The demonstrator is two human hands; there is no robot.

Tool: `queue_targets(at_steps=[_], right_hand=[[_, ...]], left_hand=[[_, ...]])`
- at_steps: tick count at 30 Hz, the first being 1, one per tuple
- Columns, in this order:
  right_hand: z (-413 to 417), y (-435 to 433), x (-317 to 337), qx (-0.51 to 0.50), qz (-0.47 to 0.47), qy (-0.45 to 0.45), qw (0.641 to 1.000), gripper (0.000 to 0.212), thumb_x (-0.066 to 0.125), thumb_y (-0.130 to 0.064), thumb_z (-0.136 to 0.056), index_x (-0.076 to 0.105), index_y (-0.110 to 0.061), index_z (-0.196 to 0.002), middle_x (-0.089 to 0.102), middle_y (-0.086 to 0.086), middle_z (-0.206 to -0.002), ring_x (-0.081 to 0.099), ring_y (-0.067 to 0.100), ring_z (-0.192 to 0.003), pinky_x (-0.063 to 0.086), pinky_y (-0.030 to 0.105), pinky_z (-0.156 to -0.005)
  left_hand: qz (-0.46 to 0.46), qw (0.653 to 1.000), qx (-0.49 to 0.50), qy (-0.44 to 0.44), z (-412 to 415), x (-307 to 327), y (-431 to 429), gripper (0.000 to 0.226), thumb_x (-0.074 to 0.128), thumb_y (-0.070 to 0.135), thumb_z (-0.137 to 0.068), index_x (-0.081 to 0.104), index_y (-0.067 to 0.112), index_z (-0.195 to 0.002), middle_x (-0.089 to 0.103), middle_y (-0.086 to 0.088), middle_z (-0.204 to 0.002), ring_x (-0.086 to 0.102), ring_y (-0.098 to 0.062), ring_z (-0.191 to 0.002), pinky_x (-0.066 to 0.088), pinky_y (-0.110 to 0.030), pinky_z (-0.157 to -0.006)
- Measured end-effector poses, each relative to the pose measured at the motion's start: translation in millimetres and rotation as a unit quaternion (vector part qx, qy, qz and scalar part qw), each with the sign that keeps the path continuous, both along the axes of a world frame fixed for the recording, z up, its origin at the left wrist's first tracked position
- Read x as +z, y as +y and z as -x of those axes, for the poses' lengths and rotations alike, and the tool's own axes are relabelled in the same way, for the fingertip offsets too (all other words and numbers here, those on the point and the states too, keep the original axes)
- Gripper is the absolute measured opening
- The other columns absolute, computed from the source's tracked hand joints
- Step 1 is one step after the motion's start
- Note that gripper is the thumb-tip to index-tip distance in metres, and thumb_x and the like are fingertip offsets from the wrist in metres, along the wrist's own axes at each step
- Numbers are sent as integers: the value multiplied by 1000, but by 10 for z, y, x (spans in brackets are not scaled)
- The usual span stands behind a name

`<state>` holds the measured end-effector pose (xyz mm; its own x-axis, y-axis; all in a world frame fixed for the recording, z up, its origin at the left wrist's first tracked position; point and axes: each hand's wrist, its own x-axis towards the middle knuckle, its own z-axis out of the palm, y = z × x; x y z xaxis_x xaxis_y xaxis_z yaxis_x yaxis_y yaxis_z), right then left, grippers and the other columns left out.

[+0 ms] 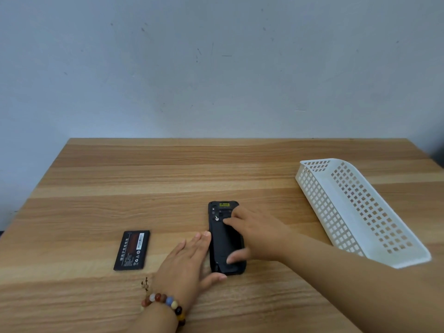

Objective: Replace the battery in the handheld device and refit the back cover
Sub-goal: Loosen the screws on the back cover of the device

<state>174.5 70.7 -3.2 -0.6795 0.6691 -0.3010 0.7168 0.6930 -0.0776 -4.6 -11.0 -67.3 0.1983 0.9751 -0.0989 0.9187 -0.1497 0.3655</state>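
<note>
A black handheld device (222, 241) lies face down near the middle of the wooden table (168, 174), its back cover on. My right hand (254, 234) rests on top of it, fingertips by the small latch near its upper end and thumb on its lower part. My left hand (187, 263) lies flat against the device's left edge, thumb at its bottom corner, fingers apart. A loose black battery (132, 250) with white print and a label lies flat to the left, apart from both hands.
An empty white perforated plastic basket (314, 195) lies at the right of the table, running toward the right edge. A beaded bracelet (165, 302) is on my left wrist. A pale wall rises behind the table's far edge.
</note>
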Motion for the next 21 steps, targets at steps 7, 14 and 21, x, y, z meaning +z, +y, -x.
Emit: queue_targets(at_steps=[7, 14, 21], right_hand=[[75, -2, 10, -11, -24, -8, 1000, 92, 63, -69, -65, 40, -12, -134, 41, 3, -127, 40, 21, -116, 34, 33, -100], [199, 68, 52, -44, 6, -24, 999, 93, 68, -68, -60, 43, -10, -128, 45, 5, -126, 41, 22, -117, 37, 35, -100], [299, 189, 208, -170, 144, 69, 972, 59, 72, -45, -74, 49, -13, -118, 54, 4, -121, 47, 18, -100, 37, 28, -79]], left_hand=[[18, 999, -3, 27, 9, -21, 7, 103, -1, 84, -68, 37, 16, -136, 44, 7, -137, 39, -2, -123, 18, -23, -108], [46, 998, -10, 32, 2, -2, 0, 89, 7, 77, -78, 52, 14, -122, 63, 5, -118, 58, -6, -108, 26, -26, -97], [44, 999, -2, 29, 3, -7, 2, 88, 5, 76, -79, 52, 16, -122, 63, 6, -118, 57, -4, -107, 29, -21, -97]])
